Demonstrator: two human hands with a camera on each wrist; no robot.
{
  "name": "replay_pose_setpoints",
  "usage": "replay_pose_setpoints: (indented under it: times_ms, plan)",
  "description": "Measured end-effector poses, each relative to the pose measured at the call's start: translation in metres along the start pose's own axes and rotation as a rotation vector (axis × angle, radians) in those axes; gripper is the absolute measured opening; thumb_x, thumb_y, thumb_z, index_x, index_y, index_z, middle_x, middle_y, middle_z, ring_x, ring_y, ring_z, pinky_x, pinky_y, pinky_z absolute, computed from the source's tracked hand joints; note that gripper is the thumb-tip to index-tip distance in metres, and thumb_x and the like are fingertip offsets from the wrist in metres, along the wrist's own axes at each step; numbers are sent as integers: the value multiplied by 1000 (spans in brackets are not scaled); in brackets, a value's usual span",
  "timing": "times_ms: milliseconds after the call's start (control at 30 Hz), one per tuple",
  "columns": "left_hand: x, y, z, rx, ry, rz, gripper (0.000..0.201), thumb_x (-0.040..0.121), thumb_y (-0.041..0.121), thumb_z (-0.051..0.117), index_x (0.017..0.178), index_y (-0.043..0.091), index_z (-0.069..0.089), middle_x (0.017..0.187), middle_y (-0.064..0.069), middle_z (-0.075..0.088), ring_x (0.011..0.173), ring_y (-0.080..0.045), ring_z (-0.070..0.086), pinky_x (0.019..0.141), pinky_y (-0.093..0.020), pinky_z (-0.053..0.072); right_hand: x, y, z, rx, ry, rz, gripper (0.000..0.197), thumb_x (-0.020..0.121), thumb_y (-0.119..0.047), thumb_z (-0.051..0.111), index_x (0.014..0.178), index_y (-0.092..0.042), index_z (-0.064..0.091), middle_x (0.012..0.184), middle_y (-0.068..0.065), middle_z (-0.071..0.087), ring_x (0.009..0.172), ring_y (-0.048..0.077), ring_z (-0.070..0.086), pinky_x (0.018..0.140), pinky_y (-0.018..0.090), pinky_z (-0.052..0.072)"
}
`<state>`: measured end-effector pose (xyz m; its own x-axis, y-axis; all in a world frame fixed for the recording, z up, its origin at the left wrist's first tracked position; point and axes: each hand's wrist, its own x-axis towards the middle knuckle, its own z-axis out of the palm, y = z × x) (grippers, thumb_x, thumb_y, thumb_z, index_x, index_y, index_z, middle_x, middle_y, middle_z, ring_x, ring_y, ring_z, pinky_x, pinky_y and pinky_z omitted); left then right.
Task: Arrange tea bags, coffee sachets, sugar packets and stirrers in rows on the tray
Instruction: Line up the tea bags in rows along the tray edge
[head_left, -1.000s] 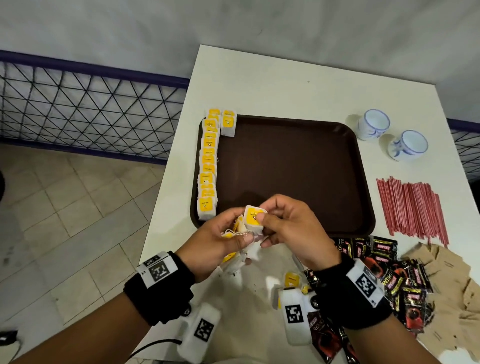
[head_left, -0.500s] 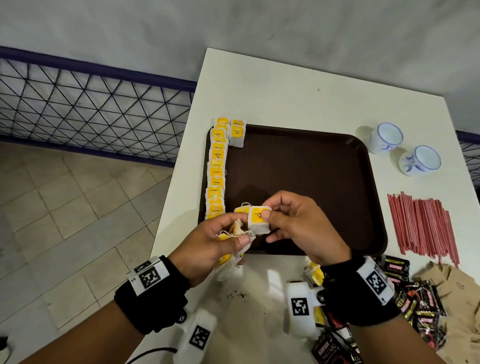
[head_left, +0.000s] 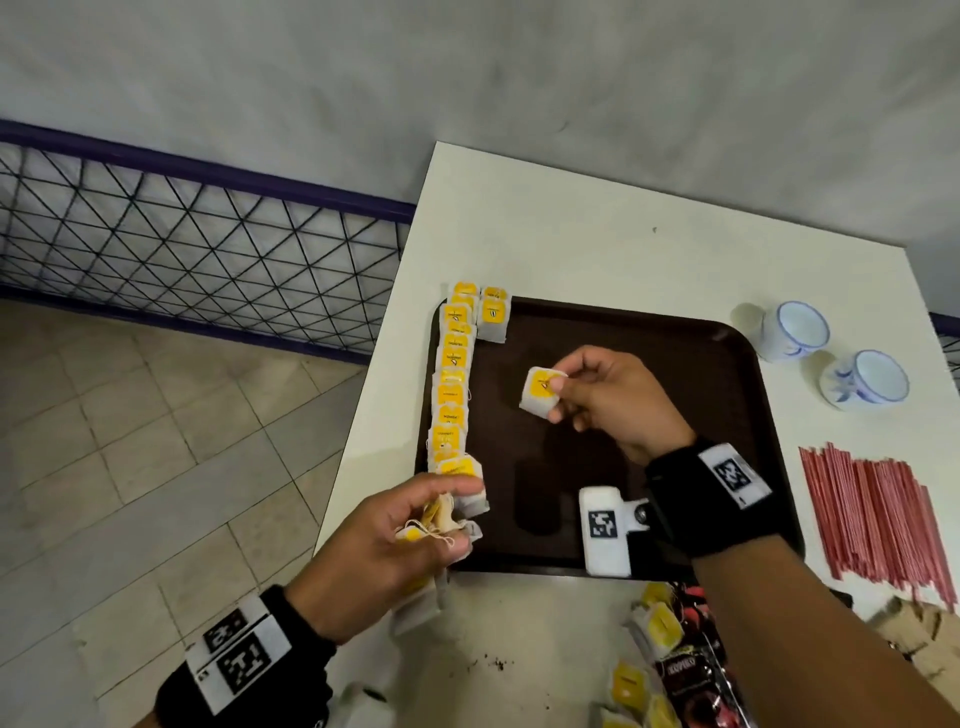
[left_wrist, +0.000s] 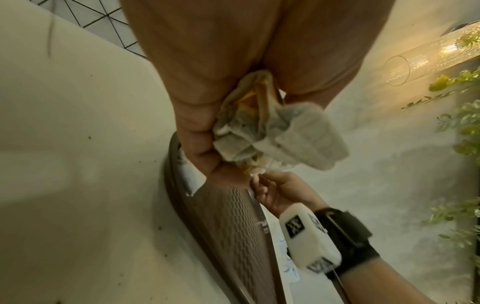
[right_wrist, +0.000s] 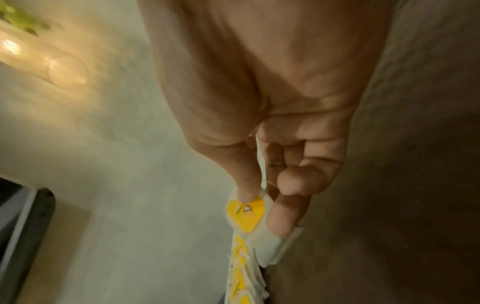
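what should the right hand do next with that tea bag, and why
Probably carry the tea bag up-left and lay it just below the lone bag starting the second row. The right hand pinches it above the tray, and the first row looks full.

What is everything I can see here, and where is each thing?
Brown plastic tray: one, dark brown, middle of the white table.
Row of yellow-tagged tea bags: one long row, white and yellow, along the tray's left edge; one more bag beside its far end.
Loose tea bags: several, table's near edge.
Dark coffee sachets: a pile, black and red, beside them.
Red stirrers: a bundle, right of the tray.
Brown paper packets: several, near right corner.
White and blue cups: two, far right.
Left hand: grips a bunch of tea bags.
Right hand: pinches a single tea bag over the tray.
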<state>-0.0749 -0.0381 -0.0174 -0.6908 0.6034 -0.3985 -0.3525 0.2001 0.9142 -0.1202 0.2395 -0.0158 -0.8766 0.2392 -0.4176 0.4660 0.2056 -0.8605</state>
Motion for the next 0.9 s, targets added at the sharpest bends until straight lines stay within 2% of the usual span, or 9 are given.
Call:
replay_pose_setpoints:
  times_ms: [100,200,267,367,500,667,800,900]
  plan:
    - [-1,-2,-6,-6,24,-31,38,91,8,68,119,34,69,109,20,70,92,-3,68,78,-24,53,32,-11,16,-23,-13,5,10,93,-2,64,86,-8,61,75,23,69,53,20,64,43,24,43]
    - [-2,-4,-14,-1,39,-40,40,90,11,71,113,43,71,102,17,70,88,-3,66,78,-25,54,60,-20,29,-21,-25,32,12,94,-2,62,86,-10,59,74,18,65,51,18,64,42,23,44]
    - [-3,-5,-19,1,50,-46,41,90,11,71,113,45,70,105,15,70,87,-5,66,80,-27,55,74,-26,33,-13,-14,61,9,94,-1,63,89,-8,60,74,16,64,51,17,65,43,23,47]
    - [-3,-6,-25,10,55,-33,41,90,9,70,112,43,71,110,13,70,90,-6,67,79,-25,55,88,-32,39,-18,12,110,6,94,-1,64,96,-5,60,73,15,64,49,15,66,44,23,51]
    - [-2,-7,-27,-8,54,-44,40,90,3,70,117,33,71,108,19,70,89,-2,68,78,-21,54,96,-32,46,-59,55,144,8,93,-2,65,95,-8,60,75,13,65,51,18,67,45,24,53]
    - [1,-11,-28,-22,33,-39,44,90,4,70,110,43,71,114,15,70,92,-5,68,82,-25,55,106,-24,51,-150,134,83,11,92,-4,66,87,-12,59,80,13,67,56,23,71,49,28,55]
    - [5,-10,-28,-40,12,-35,42,89,7,71,112,43,70,117,12,70,101,-10,68,85,-28,55,109,-23,52,-214,161,32,9,90,-6,67,89,-11,60,78,14,69,55,23,71,54,33,59]
    - [8,-10,-28,-26,8,-23,40,89,9,72,111,41,70,116,14,70,103,-8,67,85,-24,54,106,-24,51,-255,193,18,9,88,-9,69,92,-6,61,75,16,71,56,24,72,53,33,60]
